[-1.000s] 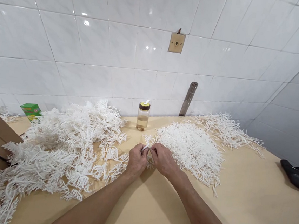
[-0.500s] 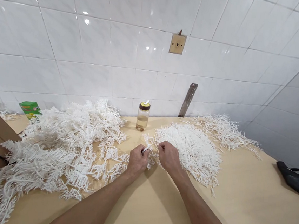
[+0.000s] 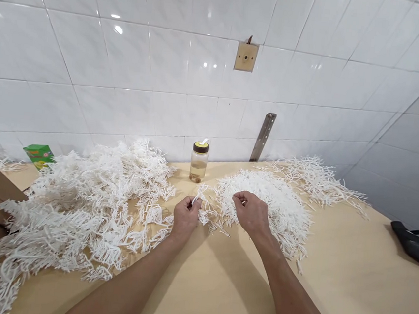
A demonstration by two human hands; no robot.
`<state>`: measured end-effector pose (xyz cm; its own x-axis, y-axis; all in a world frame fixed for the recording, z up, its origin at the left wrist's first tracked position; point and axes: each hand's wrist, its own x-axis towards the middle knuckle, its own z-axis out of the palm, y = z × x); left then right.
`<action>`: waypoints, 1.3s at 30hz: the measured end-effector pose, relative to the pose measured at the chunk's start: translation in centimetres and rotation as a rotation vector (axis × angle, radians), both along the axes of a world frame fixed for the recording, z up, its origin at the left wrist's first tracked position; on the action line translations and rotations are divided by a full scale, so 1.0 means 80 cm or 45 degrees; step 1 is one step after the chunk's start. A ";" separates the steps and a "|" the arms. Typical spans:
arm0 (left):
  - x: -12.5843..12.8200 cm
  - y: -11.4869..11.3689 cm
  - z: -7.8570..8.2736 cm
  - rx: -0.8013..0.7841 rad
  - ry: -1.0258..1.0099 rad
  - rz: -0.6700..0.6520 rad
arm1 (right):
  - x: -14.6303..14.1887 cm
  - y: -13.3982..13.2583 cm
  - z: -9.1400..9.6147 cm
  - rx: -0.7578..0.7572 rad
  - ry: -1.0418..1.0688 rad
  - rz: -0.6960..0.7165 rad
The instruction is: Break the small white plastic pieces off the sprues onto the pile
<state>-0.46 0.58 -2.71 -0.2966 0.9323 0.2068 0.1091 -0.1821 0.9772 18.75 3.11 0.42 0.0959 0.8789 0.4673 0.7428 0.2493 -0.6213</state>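
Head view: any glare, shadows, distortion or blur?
Head view: small glare spots on the tiled wall; head view: soft shadows on the table between the arms; head view: tile lines slant near the corners, suggesting wide-angle distortion; head view: left hand and right hand fairly sharp, fine strands in the white piles blending together.

One head-worn camera looks forward and down over the table (image 3: 351, 259).

Here's the clear jar (image 3: 199, 159), upright on the bench (image 3: 335, 268), its dark-and-yellow lid (image 3: 200, 148) on, brown lumps (image 3: 195, 179) down in pale liquid (image 3: 198, 168)! Behind, the tiled wall (image 3: 158, 68) carries a beige plate (image 3: 249, 64); below that, a tilted metal strip (image 3: 263, 137). Green box (image 3: 39, 154) far left, black object (image 3: 414, 246) far right!
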 end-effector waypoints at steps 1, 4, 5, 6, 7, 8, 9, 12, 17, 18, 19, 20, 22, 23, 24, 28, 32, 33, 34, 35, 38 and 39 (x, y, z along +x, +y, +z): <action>-0.001 0.001 -0.001 -0.007 -0.001 0.001 | -0.001 0.000 -0.001 0.000 -0.015 0.005; -0.002 0.001 -0.001 -0.034 -0.003 -0.003 | -0.009 -0.004 -0.002 -0.054 -0.050 0.102; -0.002 0.000 -0.001 -0.043 -0.008 -0.009 | -0.012 -0.006 -0.003 -0.098 -0.081 0.183; -0.002 0.000 0.000 -0.045 -0.012 -0.012 | -0.016 -0.008 -0.004 -0.145 -0.130 0.268; -0.001 -0.001 0.000 -0.039 -0.013 -0.011 | -0.020 -0.011 -0.004 -0.182 -0.194 0.342; -0.001 -0.001 0.000 -0.028 -0.008 -0.007 | -0.024 -0.014 -0.005 -0.198 -0.258 0.395; 0.000 -0.001 0.000 -0.015 0.001 -0.003 | -0.029 -0.017 -0.006 -0.192 -0.313 0.428; 0.001 -0.001 0.000 0.013 0.020 0.004 | -0.040 -0.023 -0.009 -0.141 -0.384 0.507; -0.003 0.001 0.006 0.017 -0.070 0.053 | -0.042 -0.018 -0.014 -0.216 -0.396 0.510; -0.005 0.001 0.009 0.015 -0.111 0.082 | -0.040 -0.016 -0.013 -0.224 -0.355 0.474; -0.008 0.002 0.012 0.010 -0.156 0.118 | -0.038 -0.014 -0.012 -0.236 -0.296 0.441; -0.010 0.003 0.014 -0.001 -0.205 0.158 | -0.035 -0.013 -0.010 -0.262 -0.215 0.417; -0.013 0.005 0.019 -0.042 -0.295 0.239 | -0.032 -0.013 -0.006 -0.356 0.030 0.400; -0.015 0.006 0.021 -0.062 -0.332 0.273 | -0.031 -0.013 -0.004 -0.413 0.189 0.410; -0.016 0.007 0.021 -0.076 -0.364 0.297 | -0.030 -0.013 -0.003 -0.467 0.362 0.429; -0.017 0.010 0.022 -0.078 -0.429 0.320 | -0.029 -0.012 0.000 -0.564 0.901 0.494; -0.017 0.010 0.024 -0.109 -0.451 0.322 | -0.025 -0.009 0.002 -0.544 1.025 0.496; -0.018 0.009 0.025 -0.123 -0.462 0.321 | -0.024 -0.009 0.002 -0.529 1.009 0.489; -0.018 0.008 0.027 -0.134 -0.472 0.318 | -0.022 -0.009 0.003 -0.511 0.974 0.481; -0.018 0.007 0.028 -0.142 -0.479 0.317 | -0.020 -0.009 0.003 -0.495 0.912 0.463; -0.018 0.004 0.031 -0.150 -0.501 0.307 | -0.018 -0.011 0.004 -0.419 0.543 0.335; -0.018 0.004 0.031 -0.153 -0.510 0.301 | -0.019 -0.012 0.003 -0.359 0.387 0.282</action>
<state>-1.89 0.88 -0.21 -0.5375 0.8402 -0.0722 -0.2552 -0.0806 0.9635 17.22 2.17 0.68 -0.0130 0.9823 0.1870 0.4645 0.1715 -0.8688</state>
